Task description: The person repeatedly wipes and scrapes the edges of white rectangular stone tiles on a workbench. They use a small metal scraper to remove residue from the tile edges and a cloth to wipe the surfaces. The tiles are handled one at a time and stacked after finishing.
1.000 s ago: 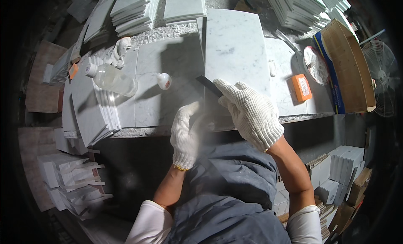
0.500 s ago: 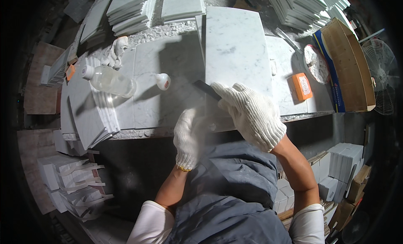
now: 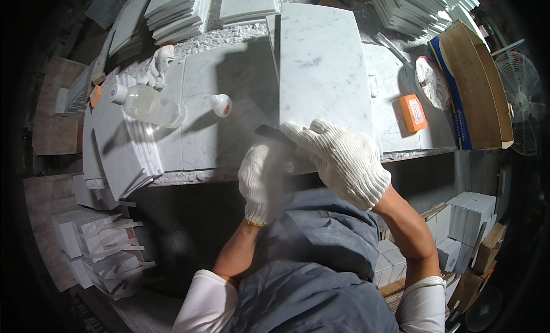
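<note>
Two gloved hands [image 3: 258, 175] [image 3: 346, 159] — one dark bar [image 3: 271, 132].

The left forearm [image 3: 238, 250] slanted up and inward from a pushed-up white sleeve [image 3: 207, 298], its wrist nearly straight and the left hand [image 3: 256, 175] in a white knit glove, fingers rounded toward the body's midline, their inner side too blurred to read. The right forearm [image 3: 404, 221] angled up and leftward from its own white sleeve [image 3: 423, 301], and the right hand [image 3: 346, 161], likewise gloved, lay back uppermost with fingers bent in a grip, pointing toward the left hand, higher and just beside it.
</note>
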### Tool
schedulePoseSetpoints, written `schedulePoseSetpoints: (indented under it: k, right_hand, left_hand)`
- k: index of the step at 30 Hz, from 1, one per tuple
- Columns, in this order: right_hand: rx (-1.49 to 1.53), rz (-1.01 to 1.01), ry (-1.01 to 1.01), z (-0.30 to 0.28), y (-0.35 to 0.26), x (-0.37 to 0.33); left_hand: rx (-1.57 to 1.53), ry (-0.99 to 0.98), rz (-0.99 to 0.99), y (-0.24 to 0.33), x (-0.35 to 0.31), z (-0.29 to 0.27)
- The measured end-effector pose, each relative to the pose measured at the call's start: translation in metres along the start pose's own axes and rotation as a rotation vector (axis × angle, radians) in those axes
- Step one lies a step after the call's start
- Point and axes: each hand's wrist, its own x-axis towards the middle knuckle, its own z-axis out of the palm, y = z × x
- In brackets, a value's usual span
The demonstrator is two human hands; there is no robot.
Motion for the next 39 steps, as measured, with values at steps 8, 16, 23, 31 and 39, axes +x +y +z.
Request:
schedulePoseSetpoints:
  k: [8,16,23,31,39]
  right_hand:
    - [0.079,0.056,-0.193,-0.012,0.002,0.006]
    - [0.538,0.345,-0.023,-0.042,0.027,-0.103]
    - [1.113,0.997,0.336,-0.004,0.056,-0.184]
    - [1.259,0.777,0.559,0.027,0.076,-0.193]
    - [1.378,0.833,0.639,0.023,0.081,-0.187]
  left_hand:
    - [0.157,0.129,0.183,-0.008,0.004,-0.013]
    - [-0.054,0.136,0.037,-0.011,-0.015,-0.034]
    - [0.44,0.072,0.512,0.011,0.015,-0.016]
    - [0.618,-0.079,0.762,0.049,0.035,0.01]
    - [0.711,-0.358,0.721,0.054,0.053,0.084]
